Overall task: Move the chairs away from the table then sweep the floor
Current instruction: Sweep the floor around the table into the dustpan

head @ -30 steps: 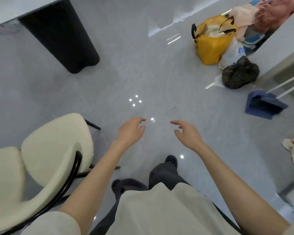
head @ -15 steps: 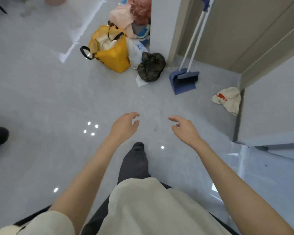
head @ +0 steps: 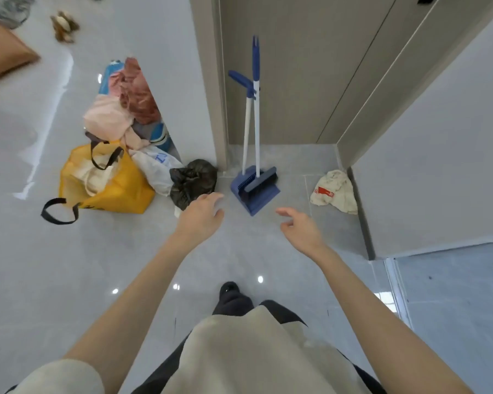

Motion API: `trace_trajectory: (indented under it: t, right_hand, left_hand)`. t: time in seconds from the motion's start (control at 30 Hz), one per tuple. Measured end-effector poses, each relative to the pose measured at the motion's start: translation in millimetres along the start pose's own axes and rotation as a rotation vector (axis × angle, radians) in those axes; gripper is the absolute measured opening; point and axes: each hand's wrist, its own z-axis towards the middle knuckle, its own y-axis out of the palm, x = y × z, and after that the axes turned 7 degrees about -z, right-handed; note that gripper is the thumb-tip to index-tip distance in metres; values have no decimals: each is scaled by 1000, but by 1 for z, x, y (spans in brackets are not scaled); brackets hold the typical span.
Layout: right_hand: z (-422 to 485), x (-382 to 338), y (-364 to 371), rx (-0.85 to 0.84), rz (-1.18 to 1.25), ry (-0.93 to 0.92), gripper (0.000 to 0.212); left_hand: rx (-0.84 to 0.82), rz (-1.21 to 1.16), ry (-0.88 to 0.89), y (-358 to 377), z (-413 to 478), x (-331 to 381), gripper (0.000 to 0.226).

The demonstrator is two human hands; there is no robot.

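Observation:
A blue broom (head: 256,115) with a white handle stands upright in a blue dustpan (head: 258,194), leaning against a beige door straight ahead. My left hand (head: 202,217) is stretched forward, empty, its fingers loosely spread, just left of the dustpan. To the dustpan's lower right hovers my right hand (head: 300,230), also empty with fingers apart. Neither hand touches the broom. No chairs or table are in view.
Left of the broom lie a black plastic bag (head: 192,180), a yellow tote bag (head: 108,183) and a pile of clothes (head: 125,109). A crumpled cloth (head: 335,191) lies by the right wall. A grey wall corner (head: 365,211) stands on the right.
The view has swung right and forward; the cream chairs have left the frame. The broom and dustpan now stand closer and central, with both hands nearer to them.

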Motion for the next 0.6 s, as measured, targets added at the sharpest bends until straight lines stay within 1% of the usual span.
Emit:
trace_trajectory:
  t: [0.23, 0.33, 0.43, 0.6]
  right_hand:
    - [115, -37, -61, 128, 53, 3, 42]
    - [175, -51, -87, 149, 78, -7, 40]
    - [232, -64, -112, 146, 122, -23, 37]
    - [315, -83, -147, 161, 103, -49, 36]
  left_hand:
    - [-8, 58, 76, -53, 147, 33, 44]
    - [-12, 84, 97, -68, 209, 46, 47]
    - [-12, 106, 81, -81, 265, 53, 50]
    - [-25, 180, 70, -101, 347, 60, 56]
